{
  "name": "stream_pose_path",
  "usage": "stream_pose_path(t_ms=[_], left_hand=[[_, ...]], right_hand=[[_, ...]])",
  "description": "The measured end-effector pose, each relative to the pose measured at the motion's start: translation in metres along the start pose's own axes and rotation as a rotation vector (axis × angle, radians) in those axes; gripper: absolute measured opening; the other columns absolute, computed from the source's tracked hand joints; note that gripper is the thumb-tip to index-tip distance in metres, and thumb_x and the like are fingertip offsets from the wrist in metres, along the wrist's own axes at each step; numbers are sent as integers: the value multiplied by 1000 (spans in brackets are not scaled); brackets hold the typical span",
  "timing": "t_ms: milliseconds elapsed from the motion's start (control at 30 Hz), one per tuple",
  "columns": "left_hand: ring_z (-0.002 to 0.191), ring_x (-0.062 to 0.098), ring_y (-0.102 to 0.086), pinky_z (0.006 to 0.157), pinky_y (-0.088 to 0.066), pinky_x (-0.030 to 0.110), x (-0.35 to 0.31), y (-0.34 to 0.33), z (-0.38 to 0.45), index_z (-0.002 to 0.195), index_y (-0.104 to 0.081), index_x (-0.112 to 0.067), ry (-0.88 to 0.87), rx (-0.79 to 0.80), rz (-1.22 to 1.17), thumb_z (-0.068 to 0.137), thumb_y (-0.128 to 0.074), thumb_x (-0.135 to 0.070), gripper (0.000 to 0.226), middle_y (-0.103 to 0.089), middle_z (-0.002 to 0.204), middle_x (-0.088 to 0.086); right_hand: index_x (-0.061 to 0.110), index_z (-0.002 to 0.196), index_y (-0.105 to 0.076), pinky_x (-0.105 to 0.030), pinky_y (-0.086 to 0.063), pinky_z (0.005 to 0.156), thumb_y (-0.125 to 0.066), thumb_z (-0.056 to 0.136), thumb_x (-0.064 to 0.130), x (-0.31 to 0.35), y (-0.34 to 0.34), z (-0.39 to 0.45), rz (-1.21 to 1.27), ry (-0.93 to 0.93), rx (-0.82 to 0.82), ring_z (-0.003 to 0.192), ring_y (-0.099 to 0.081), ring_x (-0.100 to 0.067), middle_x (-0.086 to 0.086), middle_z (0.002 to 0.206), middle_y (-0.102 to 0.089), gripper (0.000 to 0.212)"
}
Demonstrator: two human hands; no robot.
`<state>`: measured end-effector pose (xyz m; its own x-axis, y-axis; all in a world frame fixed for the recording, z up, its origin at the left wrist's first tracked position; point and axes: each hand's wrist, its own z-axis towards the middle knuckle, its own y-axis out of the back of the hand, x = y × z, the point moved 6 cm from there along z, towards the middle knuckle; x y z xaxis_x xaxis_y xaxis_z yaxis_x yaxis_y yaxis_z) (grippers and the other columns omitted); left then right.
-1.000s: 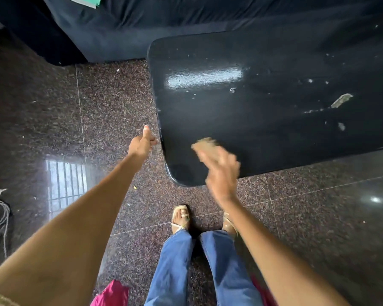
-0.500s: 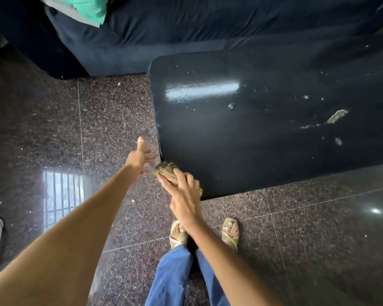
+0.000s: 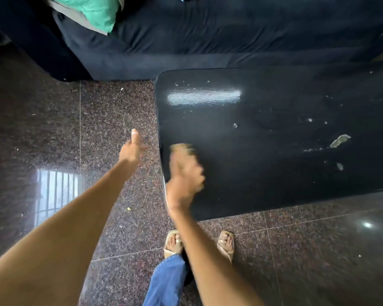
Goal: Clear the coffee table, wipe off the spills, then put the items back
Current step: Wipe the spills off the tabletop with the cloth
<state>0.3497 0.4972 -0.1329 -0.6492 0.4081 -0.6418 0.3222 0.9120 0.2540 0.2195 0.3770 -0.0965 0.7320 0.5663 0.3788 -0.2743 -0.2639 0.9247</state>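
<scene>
The glossy black coffee table (image 3: 274, 173) fills the right half of the view. Pale specks and a larger greyish smear (image 3: 339, 141) lie on its right part. My right hand (image 3: 184, 175), blurred by motion, presses a small tan cloth (image 3: 182, 147) onto the table's near left corner. My left hand (image 3: 133, 149) hangs over the floor just left of the table edge, thumb up, fingers loosely curled, holding nothing.
A dark blue sofa (image 3: 208, 36) runs along the far side of the table, with a green cushion (image 3: 91, 9) at its left end. Speckled granite floor (image 3: 53, 133) surrounds the table. My sandalled feet (image 3: 199, 244) stand at the table's near edge.
My right hand with the cloth swept off the table's left corner toward my left hand, then back onto the tabletop. The view tilted up, showing more of the sofa.
</scene>
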Motion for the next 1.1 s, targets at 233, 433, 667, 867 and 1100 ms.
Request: stream_pose_path(t_ms=[233, 433, 667, 867, 1100], left_hand=[[119, 29, -54, 106, -36, 47, -5, 14, 9, 133, -48, -8, 7, -97, 85, 95, -19, -59, 70, -59, 129, 9], [122, 30, -51, 109, -34, 48, -19, -11, 20, 133, -50, -9, -7, -74, 75, 96, -19, -58, 69, -59, 129, 12], [118, 31, -53, 99, -43, 40, -44, -24, 38, 130, -52, -7, -4, -171, 56, 96, -20, -57, 68, -58, 129, 12], [117, 30, -54, 104, -41, 46, -64, 1, 58, 125, -55, -6, 28, -298, 1, 96, -20, -57, 68, -60, 126, 13], [120, 30, -52, 106, -37, 49, -85, -28, 74, 124, -55, -4, 28, -259, -49, 96, -20, -56, 68, -59, 128, 14]], right_hand=[[43, 126, -54, -38, -47, 84, -53, 82, 6, -9, 1, 23, 8, 794, 248, 107, -53, -14, 13, 125, -55, 57], [15, 119, -62, -41, -41, 94, -47, 84, 6, -228, 85, 149, 156, -505, -314, 111, -47, -30, -12, 125, -57, 38], [26, 110, -62, -39, -52, 67, -25, 88, 46, 14, -4, 115, 81, 78, 3, 85, -59, -25, -3, 103, -60, 47], [39, 109, -67, -37, -48, 74, -55, 79, 5, 53, -19, 121, 108, 922, 302, 96, -54, -24, 5, 113, -60, 46], [20, 120, -62, -41, -35, 90, -44, 81, 2, -149, 62, 311, 53, -340, -220, 113, -44, -40, -13, 129, -48, 47]])
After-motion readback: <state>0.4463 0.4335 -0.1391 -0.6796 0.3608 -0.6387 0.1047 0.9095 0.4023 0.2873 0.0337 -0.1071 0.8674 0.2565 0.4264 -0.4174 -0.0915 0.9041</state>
